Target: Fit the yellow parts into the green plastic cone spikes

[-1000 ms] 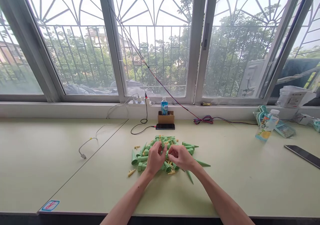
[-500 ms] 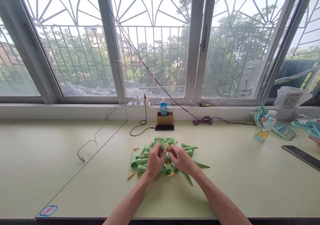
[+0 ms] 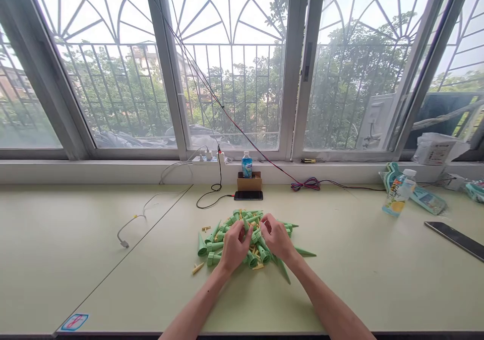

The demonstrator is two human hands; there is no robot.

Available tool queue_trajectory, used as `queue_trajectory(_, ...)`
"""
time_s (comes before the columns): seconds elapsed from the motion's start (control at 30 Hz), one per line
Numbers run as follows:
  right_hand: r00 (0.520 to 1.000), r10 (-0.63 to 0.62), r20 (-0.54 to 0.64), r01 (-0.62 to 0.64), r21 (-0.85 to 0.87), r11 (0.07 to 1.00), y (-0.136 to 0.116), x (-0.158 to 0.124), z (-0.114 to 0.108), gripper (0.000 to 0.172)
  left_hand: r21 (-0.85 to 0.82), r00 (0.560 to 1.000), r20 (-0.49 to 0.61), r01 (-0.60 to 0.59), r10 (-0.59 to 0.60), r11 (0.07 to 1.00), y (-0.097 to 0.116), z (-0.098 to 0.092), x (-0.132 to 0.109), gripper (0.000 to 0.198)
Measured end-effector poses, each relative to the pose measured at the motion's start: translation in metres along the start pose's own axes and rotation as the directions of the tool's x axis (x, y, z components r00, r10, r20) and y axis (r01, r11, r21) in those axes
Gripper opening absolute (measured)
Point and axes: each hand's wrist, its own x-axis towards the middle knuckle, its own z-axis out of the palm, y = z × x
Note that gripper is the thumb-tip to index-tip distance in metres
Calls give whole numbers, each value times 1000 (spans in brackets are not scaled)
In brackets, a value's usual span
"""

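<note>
The left hand (image 3: pixel 235 244) has its grip closed on a small green cone (image 3: pixel 245 224), thumb on one side and fingers on the other, with the pointy tip poking up. The right hand (image 3: pixel 276 236) is close beside it, over the heap, with its fingers bent; I cannot tell if its grip has anything in it. The green cone is above the middle of a heap of green pieces (image 3: pixel 215 247), which lies on the bench (image 3: pixel 151 289). The cone looks light and stiff, like hard plastic, so it should not bend much or break easily. Its smooth sides may slip a little and get thin near the tip, so the wide end seems the best place to hold. Some green pieces have a chunky round cap with ridges, and those bumps should help fingers hold on. The long spike (image 3: pixel 283 270) on the near side is smooth and thin. The open cone (image 3: pixel 202 246) at the left edge shows a round, hollow end. Little yellow bits (image 3: pixel 197 268) lie in and around the heap, shaped like thin tubes, and they look hard and light too.
</note>
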Motion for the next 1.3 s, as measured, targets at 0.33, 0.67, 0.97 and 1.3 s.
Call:
queue_trajectory(0.33, 999, 16, -38, -14, 53, 998, -6, 1, -3, 16, -49, 996, 76, -41, 45, 998, 2, -2, -1, 21)
queue_trajectory(0.67, 993, 51, -109, -39, 103, 994, -9, 1, -4, 20, -57, 997, 75, -21, 26, 998, -2, 1, -1, 19)
queue_trajectory(0.97, 997, 35, -62, -27, 127, 992, -7, 1, 0, 17, -53, 997, 71, -27, 31, 998, -3, 1, -1, 21)
queue_trajectory(1.3, 999, 21, -27, -18, 104, 994, -7, 0, 1, 20, -44, 995, 91, -39, 43, 998, 0, 0, -1, 18)
